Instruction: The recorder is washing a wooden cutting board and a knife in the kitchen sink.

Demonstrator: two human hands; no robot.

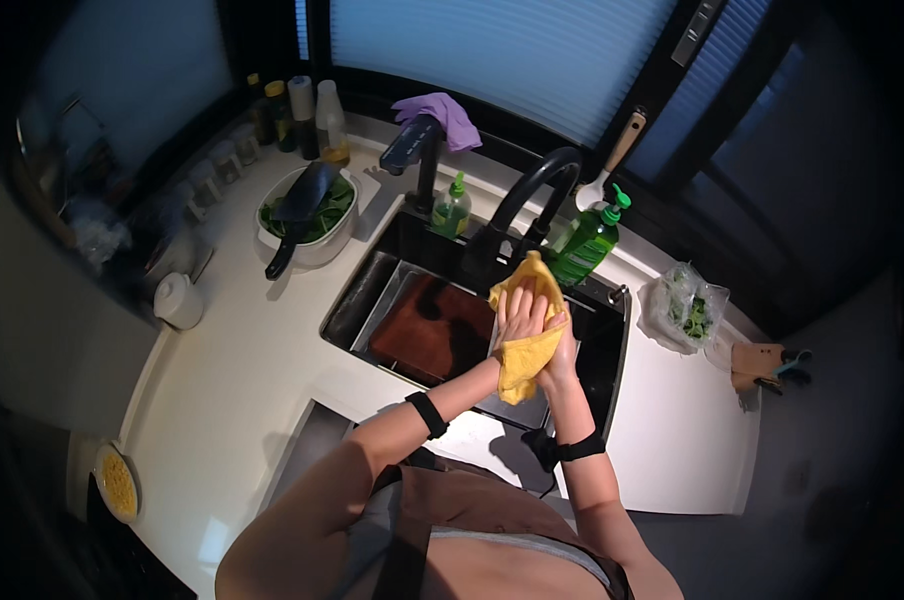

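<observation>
A yellow cloth (528, 360) is bunched between my hands above the black sink (609, 375). My left hand (522, 313) lies against the cloth with its fingers stretched out, and the cloth wraps round its wrist side. From the other side my right hand (563, 349) holds the cloth, its fingers partly hidden. Beneath, a reddish-brown board (429, 326) lies in a tray in the sink. Behind my hands rises a black curved faucet (531, 176), beside a green pump bottle (583, 244).
At the left, a cleaver (302, 199) rests across a white dish (321, 251) of leafy greens. A purple cloth (444, 120) hangs over a black fixture behind the sink. At the right are a plastic bag of greens (684, 307) and a knife block (756, 365).
</observation>
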